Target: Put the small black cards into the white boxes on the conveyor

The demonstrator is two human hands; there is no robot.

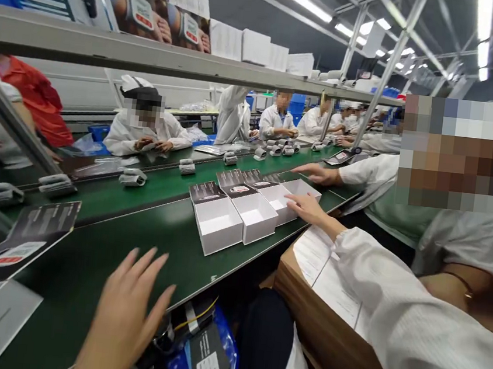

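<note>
My left hand (125, 312) hovers open, fingers spread, over the near edge of the green conveyor belt (102, 251) and holds nothing. My right hand (309, 209), in a white sleeve, lies flat and open on the rim of an open white box (280, 202). That box stands in a row of open white boxes (218, 224) with dark printed lids (205, 192). Beyond my right hand, a co-worker's hand (318, 172) reaches out over the belt.
A brown carton (304, 308) with paper sheets (327, 272) sits under my right arm. Dark printed leaflets (25, 237) lie at the left. Grey devices (132, 177) rest along the far belt. Several white-coated people sit opposite, and one sits close at my right. A blue bag (211, 357) is below the belt.
</note>
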